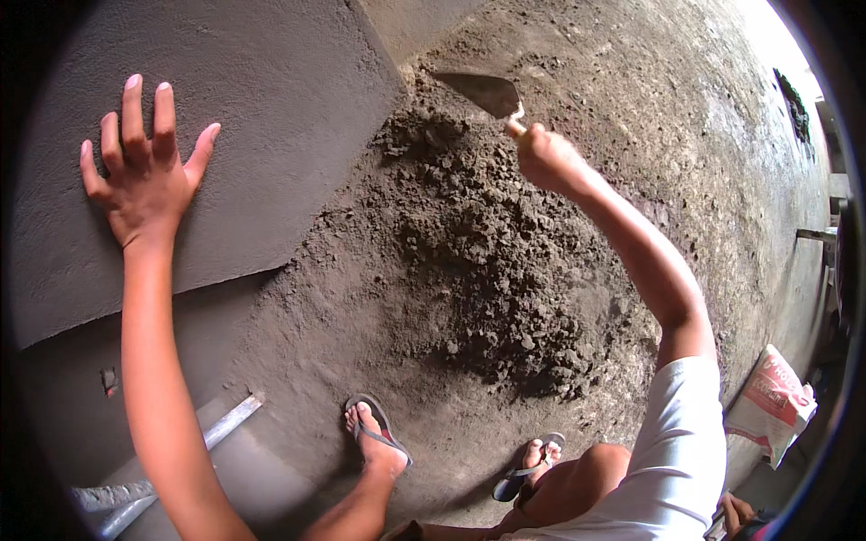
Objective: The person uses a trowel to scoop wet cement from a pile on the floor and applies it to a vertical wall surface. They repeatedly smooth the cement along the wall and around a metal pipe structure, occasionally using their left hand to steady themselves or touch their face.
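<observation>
My left hand (146, 176) lies flat with its fingers spread against a grey plastered wall (262, 180) on the left. Out ahead, my right hand (548, 160) is wrapped round the light-coloured handle of a trowel (487, 93). The trowel's pointed blade reaches left toward the foot of the wall, at its far corner. Whether the tip touches the wall or the ground cannot be made out. Below and nearer than the trowel spreads a heap of crumbly grey mortar (505, 261) on the ground.
My feet, in flip-flops (383, 424), stand at the near side of the heap. A metal pipe (230, 421) lies beside the wall's lower edge at left. At right are a red-and-white sack (773, 404) and, below it, another person's hand (738, 512). Rough ground (667, 99) stretches ahead.
</observation>
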`<state>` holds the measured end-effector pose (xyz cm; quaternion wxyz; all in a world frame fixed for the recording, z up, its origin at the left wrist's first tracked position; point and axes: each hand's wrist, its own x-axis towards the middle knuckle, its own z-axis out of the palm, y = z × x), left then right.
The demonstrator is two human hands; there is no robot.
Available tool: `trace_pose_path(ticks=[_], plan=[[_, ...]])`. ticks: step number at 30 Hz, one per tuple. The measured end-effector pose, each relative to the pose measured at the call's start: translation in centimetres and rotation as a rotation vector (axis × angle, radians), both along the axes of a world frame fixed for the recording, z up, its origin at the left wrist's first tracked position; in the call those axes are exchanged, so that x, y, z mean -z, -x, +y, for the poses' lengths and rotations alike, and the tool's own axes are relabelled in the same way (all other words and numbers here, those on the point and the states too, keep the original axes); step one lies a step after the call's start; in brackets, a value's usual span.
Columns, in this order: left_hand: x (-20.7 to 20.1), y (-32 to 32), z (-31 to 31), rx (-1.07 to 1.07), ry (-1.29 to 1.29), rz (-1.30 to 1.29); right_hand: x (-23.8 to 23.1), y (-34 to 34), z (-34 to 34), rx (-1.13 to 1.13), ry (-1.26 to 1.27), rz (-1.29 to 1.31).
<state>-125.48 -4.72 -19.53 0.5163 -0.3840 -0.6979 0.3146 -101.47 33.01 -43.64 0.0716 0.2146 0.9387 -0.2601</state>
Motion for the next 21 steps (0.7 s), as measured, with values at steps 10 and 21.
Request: trace_pose_path(ticks=[10,21], plan=[[-0.1,-0.2,0.3,-0.005,0.033,0.015,0.4,2.4,-10.7,0.111,0.238,0.219],[-0.4,-0.4,0.3,-0.005,0.016,0.034,-0.5,3.3,-10.9,-0.452,-0.549,0.01]])
